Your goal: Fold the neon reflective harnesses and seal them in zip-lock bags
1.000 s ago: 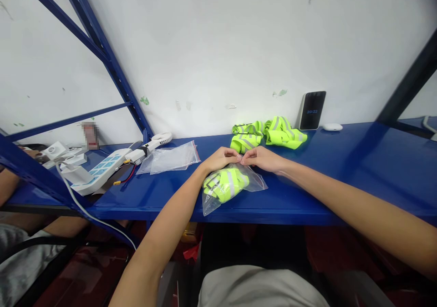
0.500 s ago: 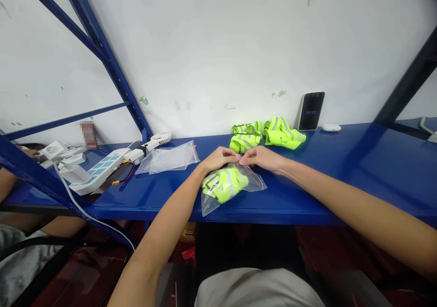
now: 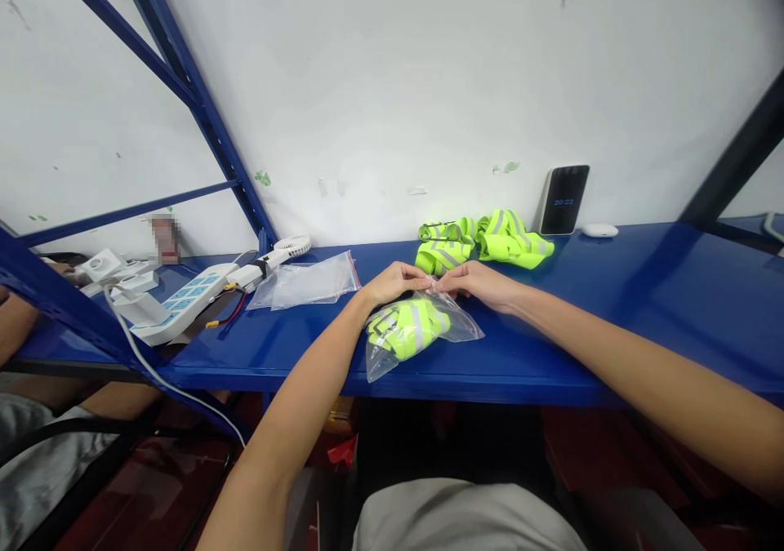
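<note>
A clear zip bag (image 3: 461,325) lies on the front part of the blue table, with a folded neon-yellow reflective strap (image 3: 407,328) inside it. My left hand (image 3: 401,282) pinches the bag's top edge between thumb and fingers. Close beside it, my right hand (image 3: 474,283) pinches the same edge, fingertips nearly touching the left ones. Just beyond my hands, more neon-yellow reflective straps (image 3: 511,241) lie bundled near the wall. Flat clear zip bags (image 3: 312,282) rest to the left of my left arm.
A white power strip (image 3: 189,302), a small white fan (image 3: 292,247) and a red-black cable (image 3: 236,310) lie at left by the blue shelf post (image 3: 214,135). A phone-like display (image 3: 564,200) and a white case (image 3: 600,230) stand at back right. Another person's arm (image 3: 18,318) is at far left.
The whole view has shifted slightly. Both hands keep their pinch on the bag's edge, with hardly any visible movement of the bag.
</note>
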